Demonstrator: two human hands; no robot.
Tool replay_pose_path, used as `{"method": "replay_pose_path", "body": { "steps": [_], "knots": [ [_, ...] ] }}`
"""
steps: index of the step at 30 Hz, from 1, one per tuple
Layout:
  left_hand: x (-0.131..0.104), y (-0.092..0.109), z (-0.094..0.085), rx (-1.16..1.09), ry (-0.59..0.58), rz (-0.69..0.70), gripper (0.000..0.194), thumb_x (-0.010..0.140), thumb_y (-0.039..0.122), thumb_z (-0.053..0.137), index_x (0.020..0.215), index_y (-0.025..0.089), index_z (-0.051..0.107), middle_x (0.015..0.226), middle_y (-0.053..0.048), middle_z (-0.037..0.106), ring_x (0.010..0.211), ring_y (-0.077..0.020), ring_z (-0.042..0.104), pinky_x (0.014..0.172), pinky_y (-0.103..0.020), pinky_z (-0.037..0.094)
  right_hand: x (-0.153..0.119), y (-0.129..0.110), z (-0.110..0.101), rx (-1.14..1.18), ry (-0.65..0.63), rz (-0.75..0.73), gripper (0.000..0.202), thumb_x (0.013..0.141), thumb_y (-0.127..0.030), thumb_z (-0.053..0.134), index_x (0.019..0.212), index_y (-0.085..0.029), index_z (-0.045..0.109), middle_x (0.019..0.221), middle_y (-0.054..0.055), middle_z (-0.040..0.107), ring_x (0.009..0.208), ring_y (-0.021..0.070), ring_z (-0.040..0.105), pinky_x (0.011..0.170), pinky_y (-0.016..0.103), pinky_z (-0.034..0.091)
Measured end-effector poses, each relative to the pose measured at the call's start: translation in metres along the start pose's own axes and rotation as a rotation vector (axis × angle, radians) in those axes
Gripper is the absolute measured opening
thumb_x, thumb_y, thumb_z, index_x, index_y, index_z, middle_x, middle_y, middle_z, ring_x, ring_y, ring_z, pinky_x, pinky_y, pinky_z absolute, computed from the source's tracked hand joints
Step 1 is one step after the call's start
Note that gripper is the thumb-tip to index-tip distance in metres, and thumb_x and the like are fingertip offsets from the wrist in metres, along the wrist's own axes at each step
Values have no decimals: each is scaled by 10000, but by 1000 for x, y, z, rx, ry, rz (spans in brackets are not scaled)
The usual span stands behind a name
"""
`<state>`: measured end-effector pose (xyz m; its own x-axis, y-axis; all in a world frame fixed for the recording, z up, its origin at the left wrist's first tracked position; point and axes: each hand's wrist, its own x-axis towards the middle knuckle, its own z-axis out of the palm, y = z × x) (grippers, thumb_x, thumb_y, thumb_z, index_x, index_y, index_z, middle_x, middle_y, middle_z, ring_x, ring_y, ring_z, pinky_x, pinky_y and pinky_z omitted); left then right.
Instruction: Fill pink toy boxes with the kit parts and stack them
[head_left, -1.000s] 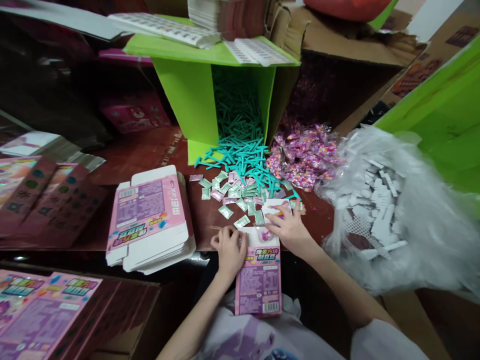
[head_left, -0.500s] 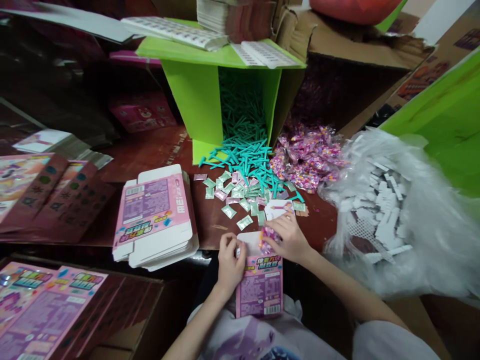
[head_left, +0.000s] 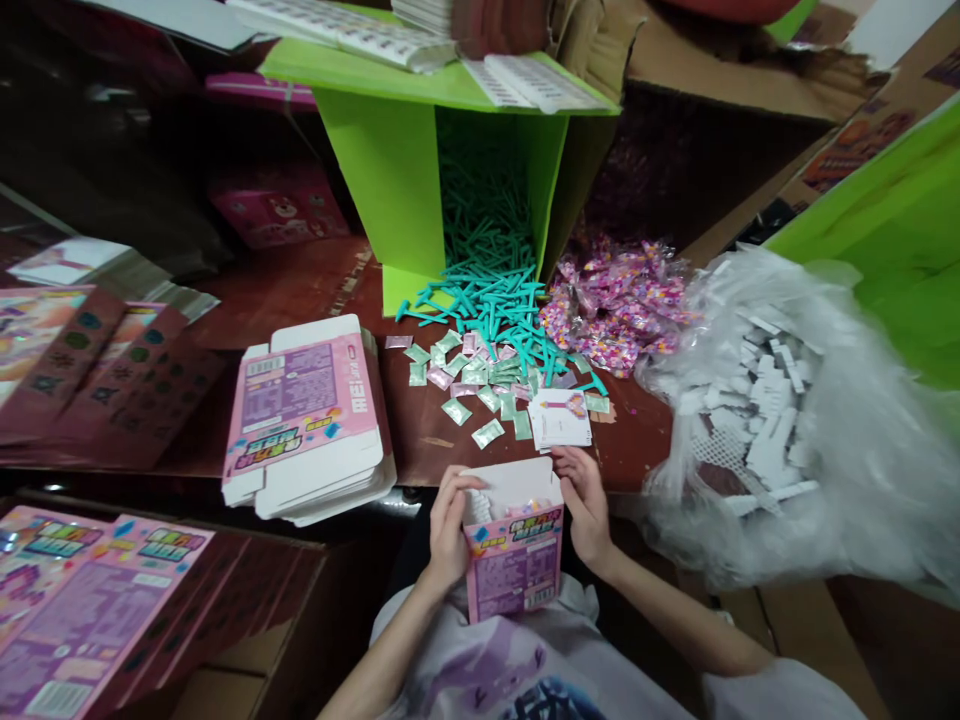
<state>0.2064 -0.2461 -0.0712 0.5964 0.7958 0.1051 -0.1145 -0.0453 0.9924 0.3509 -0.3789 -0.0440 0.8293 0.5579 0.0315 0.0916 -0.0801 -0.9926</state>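
An upright pink and purple cardboard box (head_left: 516, 565) stands in front of my body with its top flaps up. My left hand (head_left: 450, 530) grips its left edge, fingers over the rim. At the right rim is my right hand (head_left: 589, 510), fingers apart and near the back flap, with nothing seen in it. Inside the box, a white piece (head_left: 480, 503) shows at the left and part of a bag of colourful beads (head_left: 534, 504) at the right; the lower contents are hidden. Just behind lies a stack of white printed cards (head_left: 561, 420).
Small green and pink packets (head_left: 487, 433) and teal T-shaped sticks (head_left: 495, 310) spill from a green bin (head_left: 382, 190). Bead bags (head_left: 611, 320) and a clear bag of white pieces (head_left: 772, 430) lie right. Flattened boxes (head_left: 307, 410) are stacked left; filled cartons (head_left: 97, 620) stand lower left.
My right hand has let go of the bead bag, which now sits in the box, and moved to the box's right rim. My left hand stays on the box. The view has shifted slightly.
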Motion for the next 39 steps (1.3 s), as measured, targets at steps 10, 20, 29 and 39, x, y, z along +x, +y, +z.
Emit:
{"method": "replay_pose_path", "body": {
  "steps": [10, 20, 29, 39],
  "knots": [
    [22, 3, -25, -352, -114, -486, 454, 786, 394, 546, 1190, 193, 593, 1090, -92, 638, 889, -238, 617, 758, -349, 492, -16, -24, 47, 630, -64, 676, 384, 626, -204, 608, 1010, -190, 620, 942, 49, 721, 853, 255, 676, 763, 388, 531],
    [7, -12, -30, -433, -8, -483, 451, 676, 232, 657, 1122, 241, 598, 981, -53, 694, 780, -207, 665, 666, -318, 522, -20, 1, 58, 480, -149, 489, 234, 681, -257, 608, 899, -177, 637, 1083, 94, 682, 936, 255, 651, 783, 372, 522],
    [-1, -11, -36, -103, -57, -217, 157, 779, 303, 645, 833, 157, 668, 1043, -129, 679, 902, -234, 665, 825, -368, 501, -22, 26, 56, 233, -149, 356, 199, 731, -323, 695, 871, -190, 647, 1007, 86, 702, 899, 216, 652, 793, 343, 503],
    [-15, 37, -65, 329, -275, -163, 120, 689, 268, 734, 752, 191, 667, 1020, -94, 692, 899, -232, 662, 788, -354, 515, -24, 39, 17, 116, -535, 236, 348, 673, -383, 758, 993, -258, 705, 1197, 133, 635, 1115, 320, 592, 955, 508, 452]
  ]
}}
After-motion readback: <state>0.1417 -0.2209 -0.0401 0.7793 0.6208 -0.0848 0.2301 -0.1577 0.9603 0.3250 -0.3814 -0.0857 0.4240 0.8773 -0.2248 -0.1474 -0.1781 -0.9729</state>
